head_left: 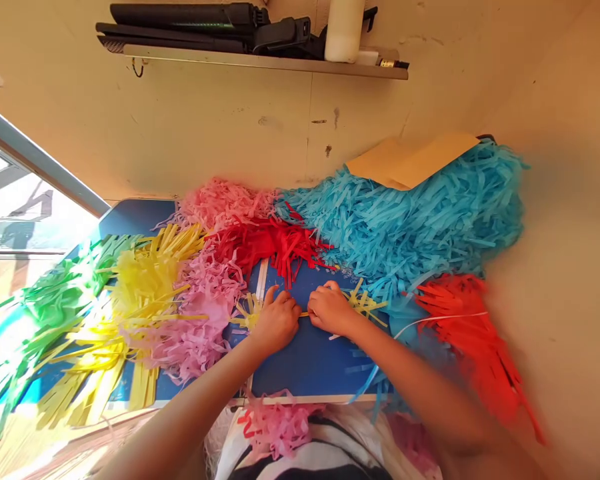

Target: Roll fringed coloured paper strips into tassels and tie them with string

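My left hand and my right hand are close together over the blue table, both with closed fingers. Between them runs a narrow twisted strip of a yellow tissue-paper tassel, and each hand pinches it. Its cut fringe spreads out beyond both hands, lying near the tabletop. The fingertips themselves are partly hidden. Just behind the hands lies red tissue fringe. Lilac fringe lies to the left of my left hand.
Light blue fringe is heaped at the back right, with an orange paper sheet on top. Orange-red fringe hangs at the right. Yellow and green fringe cover the left. A wall shelf holds black tools and a white bottle.
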The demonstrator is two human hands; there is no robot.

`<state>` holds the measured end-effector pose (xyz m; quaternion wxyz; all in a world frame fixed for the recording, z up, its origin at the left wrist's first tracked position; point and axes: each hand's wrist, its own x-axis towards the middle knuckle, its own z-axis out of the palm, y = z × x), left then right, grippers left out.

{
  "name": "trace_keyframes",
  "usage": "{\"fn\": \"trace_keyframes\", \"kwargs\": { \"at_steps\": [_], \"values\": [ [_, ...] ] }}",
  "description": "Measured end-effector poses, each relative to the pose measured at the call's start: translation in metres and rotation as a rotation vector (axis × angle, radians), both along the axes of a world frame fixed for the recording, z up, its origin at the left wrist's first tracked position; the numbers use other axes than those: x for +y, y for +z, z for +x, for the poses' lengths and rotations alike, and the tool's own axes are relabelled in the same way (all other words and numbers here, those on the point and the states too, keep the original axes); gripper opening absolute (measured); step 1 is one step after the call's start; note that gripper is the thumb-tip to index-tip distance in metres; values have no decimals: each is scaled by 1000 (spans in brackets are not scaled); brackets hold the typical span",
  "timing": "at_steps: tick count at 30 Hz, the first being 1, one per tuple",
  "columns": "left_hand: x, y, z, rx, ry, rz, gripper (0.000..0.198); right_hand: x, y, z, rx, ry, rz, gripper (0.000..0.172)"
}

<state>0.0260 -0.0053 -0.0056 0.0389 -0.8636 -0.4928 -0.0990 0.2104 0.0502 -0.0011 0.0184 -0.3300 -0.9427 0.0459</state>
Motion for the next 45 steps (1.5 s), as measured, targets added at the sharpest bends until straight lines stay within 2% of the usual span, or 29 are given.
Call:
{"fn": "trace_keyframes", "kwargs": {
  "at_steps": [4,8,11,14,18,22,31,34,37,41,45],
  "values": [
    [-2,-3,1,-37,36,17,16,-12,0,-6,33,-15,43,14],
    [-6,-4,0,-71,59,20,19,-19,-10,-8,62,12,65,20],
    [-11,-4,-4,-91,68,10,22,-20,-18,2,84,5,46,25],
    [-15,-5,-12,-117,93,-10,23,-18,-20,18,113,-50,4,21],
    [-16,-10,-24,-174,156,-51,22,-13,-17,30,145,-164,-94,14],
    [-14,-13,-29,-213,224,-106,20,-5,-12,29,149,-264,-201,15],
    [-5,-6,-17,-134,279,-140,22,5,0,12,31,-355,-291,15],
    [-1,0,-12,-79,255,-121,20,10,4,8,-24,-358,-301,13],
    [-2,5,-8,-48,163,-89,18,11,8,6,-39,-330,-269,5],
    [-5,5,-10,-2,-46,-53,24,3,11,4,-17,-177,-191,10],
    [-5,1,-13,3,-88,-30,19,-7,9,-1,-17,-26,-133,16]
  ]
}}
